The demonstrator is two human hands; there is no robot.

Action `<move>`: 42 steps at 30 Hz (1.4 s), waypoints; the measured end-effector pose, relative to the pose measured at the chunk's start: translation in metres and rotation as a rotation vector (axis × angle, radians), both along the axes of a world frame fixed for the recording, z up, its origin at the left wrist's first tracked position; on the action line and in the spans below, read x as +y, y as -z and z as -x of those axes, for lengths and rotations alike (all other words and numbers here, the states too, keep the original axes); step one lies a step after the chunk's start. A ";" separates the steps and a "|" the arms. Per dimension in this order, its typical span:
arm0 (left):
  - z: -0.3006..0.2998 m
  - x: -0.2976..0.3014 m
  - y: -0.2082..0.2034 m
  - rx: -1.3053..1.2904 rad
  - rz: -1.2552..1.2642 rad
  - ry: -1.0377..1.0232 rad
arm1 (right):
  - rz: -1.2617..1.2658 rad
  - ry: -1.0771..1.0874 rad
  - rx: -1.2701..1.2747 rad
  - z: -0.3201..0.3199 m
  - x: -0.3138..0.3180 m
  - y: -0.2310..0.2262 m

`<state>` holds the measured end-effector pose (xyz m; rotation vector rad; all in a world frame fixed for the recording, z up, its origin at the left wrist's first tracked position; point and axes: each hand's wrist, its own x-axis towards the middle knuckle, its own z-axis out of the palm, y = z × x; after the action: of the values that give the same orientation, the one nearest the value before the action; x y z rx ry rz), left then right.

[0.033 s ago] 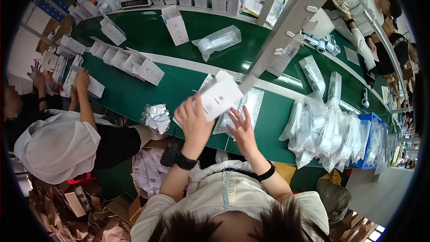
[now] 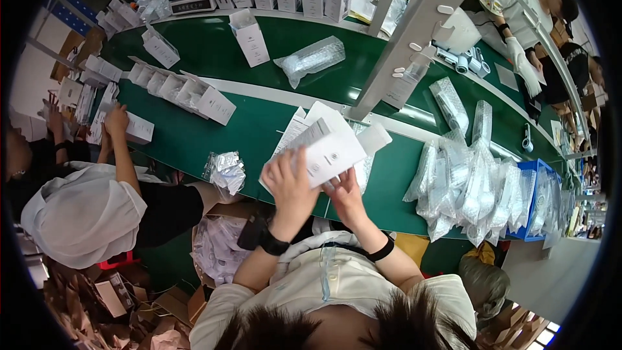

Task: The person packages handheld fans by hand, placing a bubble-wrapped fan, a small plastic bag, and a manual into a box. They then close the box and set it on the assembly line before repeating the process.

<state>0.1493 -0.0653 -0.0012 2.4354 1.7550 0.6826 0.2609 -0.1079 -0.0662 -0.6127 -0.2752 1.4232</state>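
Observation:
A white carton (image 2: 337, 157) is tilted over the bench in front of me, with an end flap (image 2: 376, 138) sticking out at its right. My left hand (image 2: 290, 185) is closed round the carton's left side. At its lower right edge, my right hand (image 2: 346, 199) has its fingers curled against the underside; the fingertips are partly hidden. Behind the carton lie more white flat cartons or printed sheets (image 2: 293, 128). A bubble-wrap bag (image 2: 367, 170) shows partly beneath, mostly covered by the carton.
A heap of bubble-wrapped items (image 2: 473, 188) and a blue bin (image 2: 532, 233) are at right. Small clear packets (image 2: 227, 172) lie at left. Filled open cartons (image 2: 181, 91) stand farther left near a co-worker (image 2: 84, 210). A metal post (image 2: 408, 45) rises beyond my hands.
My right hand has come from spread fingers beside the carton to contact with its lower edge. The carton has shifted slightly right, and its end flap now points out to the right.

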 end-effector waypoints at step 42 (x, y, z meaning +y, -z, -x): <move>-0.102 -0.030 0.023 -0.460 0.475 0.522 | 0.071 1.052 -1.004 -0.210 -0.071 -0.056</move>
<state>0.2517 -0.0950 -0.0243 2.0520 0.9228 0.6072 0.4710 -0.1792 -0.0098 -1.2629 -0.5710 0.0352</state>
